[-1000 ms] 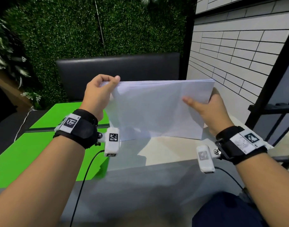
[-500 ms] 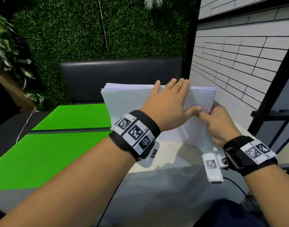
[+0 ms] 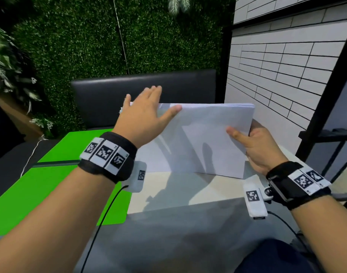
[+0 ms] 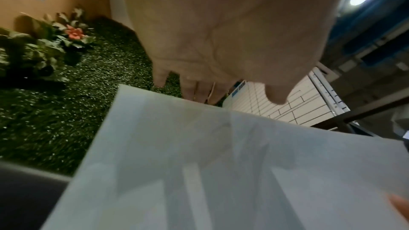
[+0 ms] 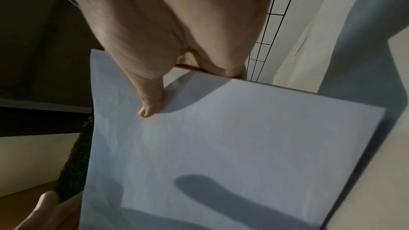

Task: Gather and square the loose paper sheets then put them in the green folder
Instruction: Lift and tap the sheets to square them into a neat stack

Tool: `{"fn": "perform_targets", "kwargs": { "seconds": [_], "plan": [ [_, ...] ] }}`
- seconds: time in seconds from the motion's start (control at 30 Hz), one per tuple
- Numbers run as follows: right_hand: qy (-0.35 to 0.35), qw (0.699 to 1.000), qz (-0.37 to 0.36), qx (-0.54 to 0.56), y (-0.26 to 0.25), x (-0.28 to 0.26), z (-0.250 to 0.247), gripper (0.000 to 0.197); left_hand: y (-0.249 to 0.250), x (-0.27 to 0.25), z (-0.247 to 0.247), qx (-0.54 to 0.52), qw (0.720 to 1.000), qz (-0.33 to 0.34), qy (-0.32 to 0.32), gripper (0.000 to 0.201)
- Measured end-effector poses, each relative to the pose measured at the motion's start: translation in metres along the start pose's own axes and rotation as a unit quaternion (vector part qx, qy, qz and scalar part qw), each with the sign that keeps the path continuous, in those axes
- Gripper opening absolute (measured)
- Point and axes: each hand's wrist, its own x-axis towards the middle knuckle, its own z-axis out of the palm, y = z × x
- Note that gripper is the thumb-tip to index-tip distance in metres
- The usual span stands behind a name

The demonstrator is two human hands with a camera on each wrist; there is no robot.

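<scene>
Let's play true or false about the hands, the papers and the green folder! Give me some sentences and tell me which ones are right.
1. The right hand holds the paper stack by its edge. True.
2. The papers are already inside the green folder. False: the folder lies open on the table, with the stack held outside it.
3. The left hand is clenched in a fist. False: its fingers are straight, flat at the stack's top left corner.
4. The stack stands upright, its bottom edge down at the table. True.
</scene>
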Motion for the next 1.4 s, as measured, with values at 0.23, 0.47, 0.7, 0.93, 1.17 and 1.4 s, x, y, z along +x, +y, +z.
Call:
{"fn": "perform_targets", "kwargs": {
  "seconds": [0.23,0.47,0.7,0.93,1.17,1.4],
  "plan": [
    [0.011,1.000,-0.003,0.009,0.001,0.000,0.002,0.059,-0.025,-0.006,0.003,0.006,1.000,-0.021,-0.001,0.105],
    [0.015,1.000,-0.001,0.016,0.004,0.003,0.000,0.036,-0.048,-0.004,-0.001,0.026,0.998,-0.052,-0.011,0.115],
    [0.012,1.000,-0.008,0.015,0.007,0.003,0.002,0.044,-0.015,-0.005,-0.002,0.018,0.998,-0.022,-0.048,0.119],
    [0.015,1.000,-0.008,0.015,0.009,0.004,0.003,0.030,0.033,-0.001,0.003,0.015,0.998,0.029,-0.048,0.115],
    [0.014,1.000,-0.010,0.001,0.011,0.004,0.007,0.032,0.075,-0.002,0.010,0.001,0.996,0.080,-0.031,0.109],
    [0.009,1.000,-0.007,0.022,0.007,0.003,0.012,0.013,0.124,0.004,0.011,-0.013,0.991,0.136,-0.011,0.096]
  ]
}}
